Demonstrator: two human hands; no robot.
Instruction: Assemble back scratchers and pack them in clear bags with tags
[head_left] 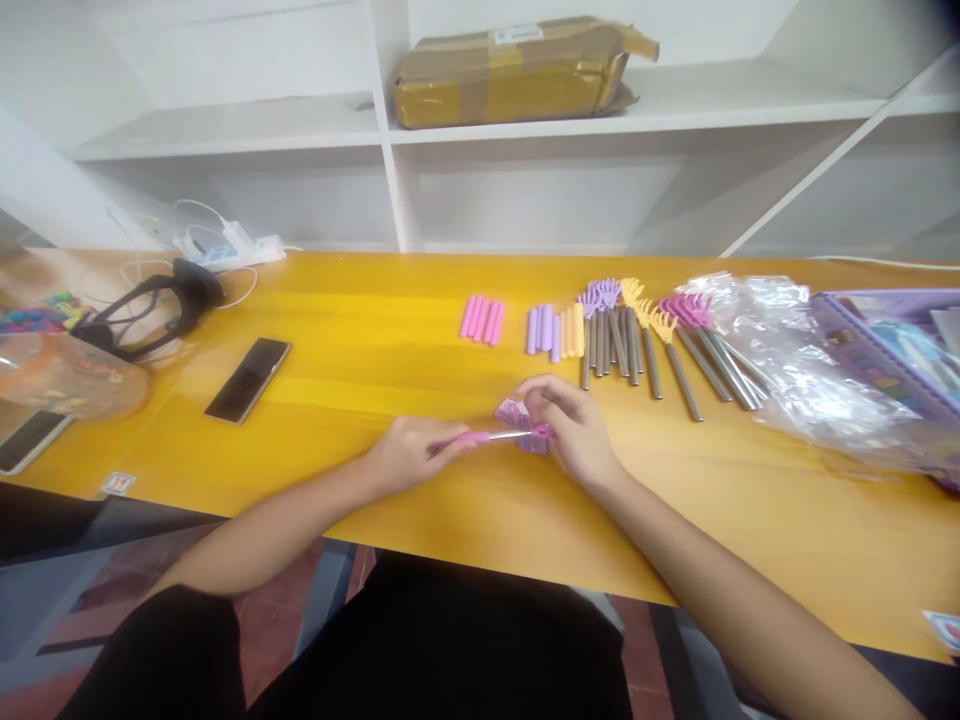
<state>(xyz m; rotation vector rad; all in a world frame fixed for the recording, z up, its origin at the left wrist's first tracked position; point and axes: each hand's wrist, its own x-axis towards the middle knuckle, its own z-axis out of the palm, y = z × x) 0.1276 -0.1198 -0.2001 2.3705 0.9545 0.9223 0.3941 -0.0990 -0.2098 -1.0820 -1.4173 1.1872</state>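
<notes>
A small back scratcher (510, 435) with a pink grip and a thin metal rod lies level between my hands. My left hand (411, 452) is closed around its pink grip. At the other end, my right hand (571, 425) pinches the magenta head, partly hidden by the fingers. Just behind and under this end sits a small pink-and-purple patterned item (512, 410), whose kind I cannot make out. Beyond my hands lie several pink tubes (482, 320), purple tubes (543, 330) and yellow tubes (573, 331). Right of them are several claw-headed rods (622, 335) with purple, yellow and magenta heads.
Clear plastic bags (795, 370) and a purple case (885, 350) occupy the right side. On the left are a phone (247, 380), a black strap-like object (161, 305), an orange translucent container (75, 375) and a power strip (240, 250). A taped parcel (517, 75) rests on the shelf.
</notes>
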